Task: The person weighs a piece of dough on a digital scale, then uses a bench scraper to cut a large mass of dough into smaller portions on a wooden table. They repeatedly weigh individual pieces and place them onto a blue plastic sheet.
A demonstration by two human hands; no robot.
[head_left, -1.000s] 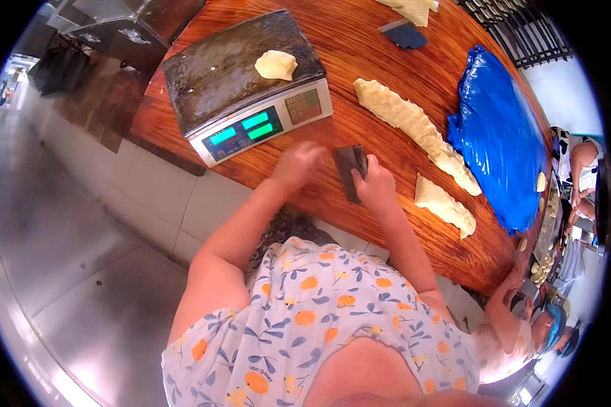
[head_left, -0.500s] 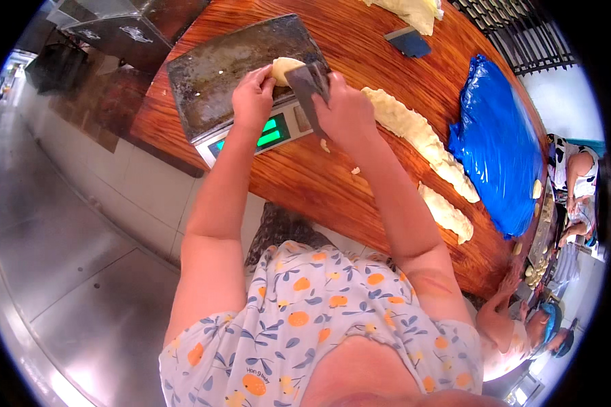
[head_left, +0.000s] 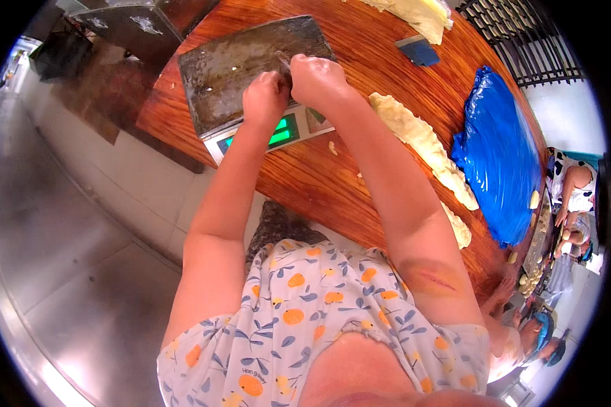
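Over the dark, worn pan of a digital scale (head_left: pixel 217 81), my two hands are close together. My left hand (head_left: pixel 265 98) is closed, its fingers curled in; whatever it grips is hidden. Beside it, my right hand (head_left: pixel 319 80) is closed round a dough scraper (head_left: pixel 283 61), of which only a thin dark edge shows between the hands. The small dough piece seen earlier is out of sight. To the right of my right forearm a long strip of pale dough (head_left: pixel 424 149) lies on the wooden table (head_left: pixel 319 186), with a shorter dough strip (head_left: pixel 460 227) partly behind the arm.
A blue plastic sheet (head_left: pixel 499 163) covers something at the right. Further back are a blue scraper (head_left: pixel 418 51) and more dough (head_left: pixel 414 17) at the table's edge. Dough crumbs (head_left: pixel 332 148) lie before the scale. Other people (head_left: pixel 574 190) work at the far right.
My right hand has moved left and slightly up, turning the scraper nearly edge-on. My left hand has curled further, and the dough piece has gone from view. The whole view has shifted slightly.
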